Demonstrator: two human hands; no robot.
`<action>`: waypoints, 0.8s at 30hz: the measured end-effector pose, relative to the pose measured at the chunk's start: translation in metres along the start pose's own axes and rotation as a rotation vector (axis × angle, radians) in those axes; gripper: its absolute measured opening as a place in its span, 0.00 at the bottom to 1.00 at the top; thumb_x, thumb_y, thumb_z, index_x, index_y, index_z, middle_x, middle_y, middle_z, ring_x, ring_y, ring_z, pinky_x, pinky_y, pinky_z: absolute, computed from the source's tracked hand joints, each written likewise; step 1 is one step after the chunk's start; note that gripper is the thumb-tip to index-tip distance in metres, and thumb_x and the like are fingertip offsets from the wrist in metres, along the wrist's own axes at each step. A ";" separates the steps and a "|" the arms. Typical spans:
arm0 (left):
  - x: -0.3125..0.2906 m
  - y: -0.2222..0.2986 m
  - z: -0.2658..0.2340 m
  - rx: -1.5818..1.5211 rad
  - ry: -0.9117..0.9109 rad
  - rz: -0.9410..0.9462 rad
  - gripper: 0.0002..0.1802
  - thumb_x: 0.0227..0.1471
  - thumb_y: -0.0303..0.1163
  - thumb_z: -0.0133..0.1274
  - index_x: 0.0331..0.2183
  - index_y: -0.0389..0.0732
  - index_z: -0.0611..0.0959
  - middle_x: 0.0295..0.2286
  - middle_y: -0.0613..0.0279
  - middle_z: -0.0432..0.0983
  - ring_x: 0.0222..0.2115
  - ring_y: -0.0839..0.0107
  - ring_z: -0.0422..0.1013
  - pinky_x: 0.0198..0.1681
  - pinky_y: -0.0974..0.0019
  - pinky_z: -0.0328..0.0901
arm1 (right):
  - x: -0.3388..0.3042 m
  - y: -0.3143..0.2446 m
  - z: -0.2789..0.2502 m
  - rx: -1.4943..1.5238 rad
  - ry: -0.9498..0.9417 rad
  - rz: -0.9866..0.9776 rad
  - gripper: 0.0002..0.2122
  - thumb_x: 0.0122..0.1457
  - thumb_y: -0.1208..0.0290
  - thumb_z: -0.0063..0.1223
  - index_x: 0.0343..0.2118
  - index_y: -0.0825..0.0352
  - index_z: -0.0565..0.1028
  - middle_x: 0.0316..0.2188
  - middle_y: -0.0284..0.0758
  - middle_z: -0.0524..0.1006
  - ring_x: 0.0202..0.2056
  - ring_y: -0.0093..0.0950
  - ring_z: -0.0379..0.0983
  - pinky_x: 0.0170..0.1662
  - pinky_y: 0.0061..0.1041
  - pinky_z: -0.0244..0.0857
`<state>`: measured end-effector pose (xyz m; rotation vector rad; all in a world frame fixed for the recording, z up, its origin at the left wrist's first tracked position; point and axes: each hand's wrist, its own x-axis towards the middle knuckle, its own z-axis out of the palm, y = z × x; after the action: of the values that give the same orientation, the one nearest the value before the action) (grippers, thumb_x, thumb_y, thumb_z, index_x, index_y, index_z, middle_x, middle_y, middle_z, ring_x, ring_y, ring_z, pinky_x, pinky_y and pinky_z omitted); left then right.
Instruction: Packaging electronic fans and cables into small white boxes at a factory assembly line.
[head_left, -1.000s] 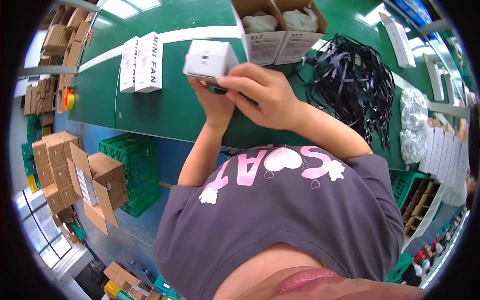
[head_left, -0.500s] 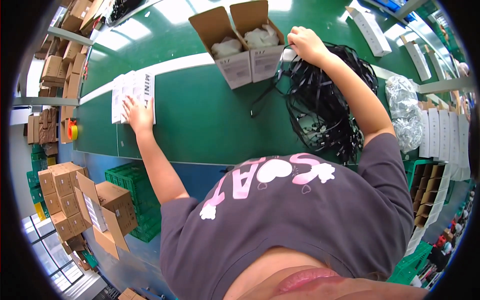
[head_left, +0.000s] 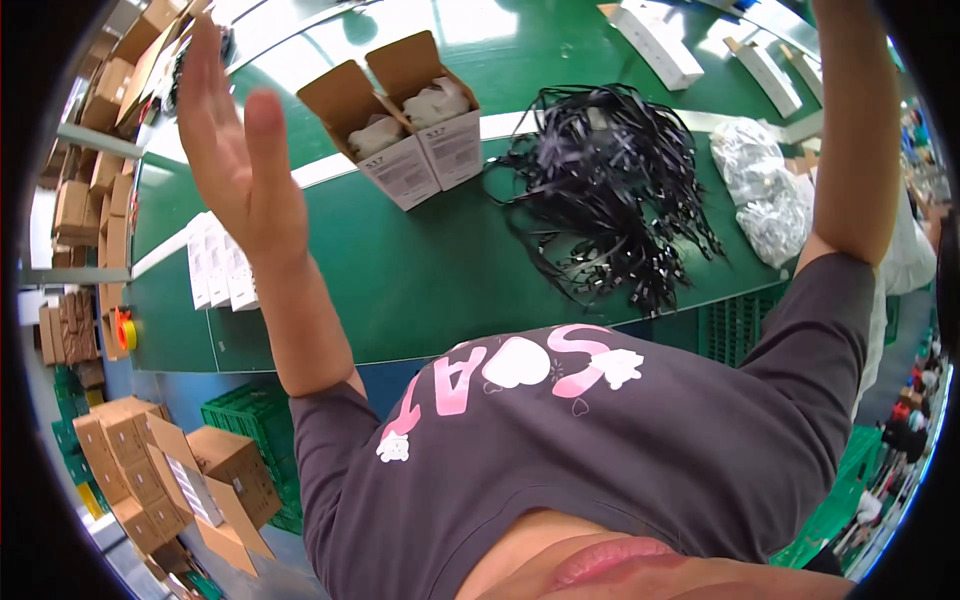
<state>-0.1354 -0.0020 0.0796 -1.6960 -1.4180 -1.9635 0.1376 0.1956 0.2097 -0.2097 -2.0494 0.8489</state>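
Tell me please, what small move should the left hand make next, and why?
Probably lower the left hand toward the white boxes on the table's left side: it is raised, open and apparently empty, with those boxes nearby, while the right hand is out of view.

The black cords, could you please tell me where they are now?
In the head view, the cords lie heaped on the green table, right of centre, between the open boxes and the clear bags.

Left hand (head_left: 245, 190) aloft, white boxes (head_left: 209, 265) on table (head_left: 450, 280)
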 end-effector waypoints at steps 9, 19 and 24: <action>0.031 0.062 0.084 -0.557 -0.387 -0.354 0.32 0.57 0.36 0.55 0.58 0.35 0.65 0.45 0.52 0.71 0.41 0.68 0.64 0.48 0.69 0.60 | -0.017 -0.015 0.026 0.239 -0.321 -0.045 0.08 0.58 0.79 0.51 0.39 0.74 0.77 0.17 0.30 0.69 0.15 0.17 0.59 0.19 0.12 0.53; -0.028 0.065 0.114 -0.396 -0.510 0.045 0.28 0.57 0.35 0.53 0.56 0.36 0.68 0.25 0.65 0.74 0.20 0.78 0.62 0.25 0.78 0.60 | -0.039 -0.001 0.031 0.520 -0.618 -0.050 0.11 0.55 0.81 0.56 0.42 0.77 0.75 0.22 0.36 0.76 0.17 0.22 0.71 0.21 0.14 0.67; -0.063 0.092 0.100 -1.237 -1.136 -0.929 0.16 0.58 0.30 0.53 0.45 0.35 0.71 0.22 0.65 0.70 0.15 0.82 0.56 0.20 0.80 0.50 | -0.038 0.029 -0.048 0.521 -0.610 -0.217 0.13 0.56 0.80 0.57 0.44 0.78 0.74 0.24 0.38 0.77 0.20 0.23 0.75 0.24 0.16 0.72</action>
<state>0.0135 -0.0033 0.0636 -3.6454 -1.4089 -2.8113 0.1928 0.2244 0.1837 0.6165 -2.2396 1.3866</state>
